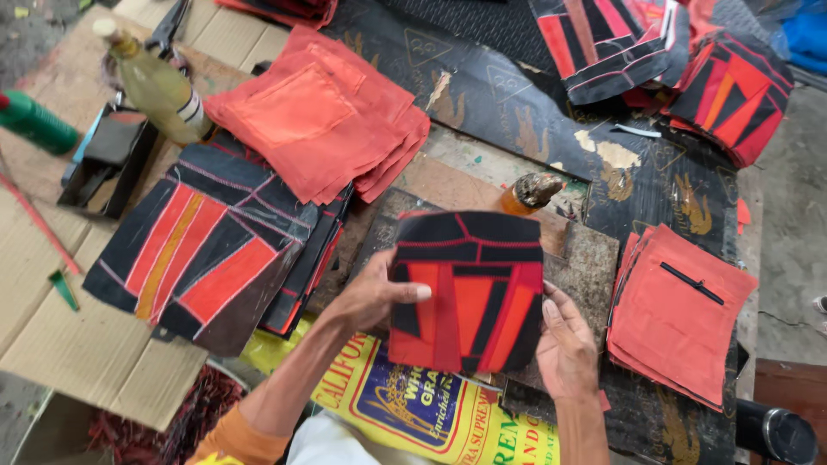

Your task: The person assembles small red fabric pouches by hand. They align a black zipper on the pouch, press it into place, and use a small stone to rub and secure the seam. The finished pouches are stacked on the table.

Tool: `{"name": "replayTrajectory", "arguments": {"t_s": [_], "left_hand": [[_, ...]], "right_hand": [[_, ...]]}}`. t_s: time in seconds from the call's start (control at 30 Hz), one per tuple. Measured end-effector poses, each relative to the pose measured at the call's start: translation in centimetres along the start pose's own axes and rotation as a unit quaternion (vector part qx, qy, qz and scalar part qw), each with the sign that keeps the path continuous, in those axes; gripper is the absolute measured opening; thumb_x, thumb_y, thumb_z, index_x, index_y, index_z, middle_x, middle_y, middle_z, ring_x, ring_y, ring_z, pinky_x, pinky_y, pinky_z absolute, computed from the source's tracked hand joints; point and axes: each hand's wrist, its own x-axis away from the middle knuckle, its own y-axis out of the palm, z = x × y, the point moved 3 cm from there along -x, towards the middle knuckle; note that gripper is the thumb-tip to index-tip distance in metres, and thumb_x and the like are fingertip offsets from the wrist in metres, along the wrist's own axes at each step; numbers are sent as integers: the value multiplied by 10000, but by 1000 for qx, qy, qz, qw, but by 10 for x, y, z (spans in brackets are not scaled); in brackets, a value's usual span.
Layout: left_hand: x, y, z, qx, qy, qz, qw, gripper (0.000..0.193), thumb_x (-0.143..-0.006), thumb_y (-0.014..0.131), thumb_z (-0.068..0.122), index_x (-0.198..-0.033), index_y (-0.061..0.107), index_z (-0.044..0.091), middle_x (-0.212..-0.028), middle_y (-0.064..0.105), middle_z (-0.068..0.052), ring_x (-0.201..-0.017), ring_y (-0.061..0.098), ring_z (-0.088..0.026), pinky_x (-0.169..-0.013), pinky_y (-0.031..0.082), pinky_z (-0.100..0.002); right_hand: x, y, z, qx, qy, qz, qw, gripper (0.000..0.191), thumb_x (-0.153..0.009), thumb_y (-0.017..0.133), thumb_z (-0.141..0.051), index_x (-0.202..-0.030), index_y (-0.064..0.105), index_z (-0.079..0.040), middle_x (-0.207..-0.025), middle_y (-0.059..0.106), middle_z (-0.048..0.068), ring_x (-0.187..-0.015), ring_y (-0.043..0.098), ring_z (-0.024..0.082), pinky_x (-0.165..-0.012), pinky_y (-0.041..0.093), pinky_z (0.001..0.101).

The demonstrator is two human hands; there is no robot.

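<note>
Both hands' grip [469, 323] around patchwork panel [469, 284]

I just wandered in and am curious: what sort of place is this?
Probably a small craft workshop for patchwork fabric or leather goods. Both hands, left hand and right hand, hold a red-and-black patchwork panel; stacks of red squares and a glue bottle lie around.

Work surface: black printed sheeting [482, 95] over a bench, worn bare in patches.
Left side: flattened brown cardboard [77, 344].
Floor: grey concrete [797, 250] at right, cracked.
Furniture: dark wooden corner [788, 379] at lower right.
Light: even daylight, soft shadows.
</note>
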Motion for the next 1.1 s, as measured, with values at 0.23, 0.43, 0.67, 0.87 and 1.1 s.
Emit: {"name": "replayTrajectory", "arguments": {"t_s": [0.23, 0.43, 0.67, 0.87, 1.1], "left_hand": [[-15, -13, 18, 138, 52, -29, 989, 536, -918, 733, 73, -1410, 548, -35, -1336, 672, -128, -1205, 662, -191, -1068, 524, -363], [-38, -13, 22, 129, 36, 37, 990, 337, -1027, 644, 189, -1263, 662, -52, -1151, 754, -111, -992, 719, -152, -881, 572, -325], [-60, 2, 21, -200, 116, 192, 954, 259, -990, 682, 160, -1146, 762, -31, -980, 782, -66, -864, 669, -89, -795, 569, -284], [-68, 5, 21, -71, 77, 106, 989, 276, -1029, 634, 171, -1182, 723, -41, -1043, 755, -75, -902, 680, -110, -839, 566, -295], [-59, 4, 16, 86, 9, -18, 996, 419, -1076, 569, 235, -1365, 579, -67, -1275, 692, -135, -1151, 674, -174, -1024, 537, -316]], "right_hand": [[-2, -11, 6, 51, -20, 9, 998, 327, -992, 573, 24, -1314, 567, 82, -1259, 663, 151, -1144, 647, 203, -1056, 501, 345], [-4, -6, 0, 60, 1, 4, 998, 363, -948, 601, 25, -1304, 562, 83, -1258, 672, 136, -1163, 652, 199, -1062, 484, 351], [-13, -15, 1, 152, 24, -28, 988, 455, -906, 706, -4, -1338, 587, 79, -1233, 701, 185, -1066, 648, 198, -916, 482, 318], [-6, -12, -4, 127, 58, -26, 990, 467, -886, 721, -23, -1325, 584, 57, -1213, 722, 173, -1042, 688, 197, -845, 528, 310], [33, 35, -53, 150, -20, -29, 988, 516, -840, 731, 18, -1322, 571, 108, -1164, 740, 193, -1049, 716, 206, -960, 564, 336]]}}
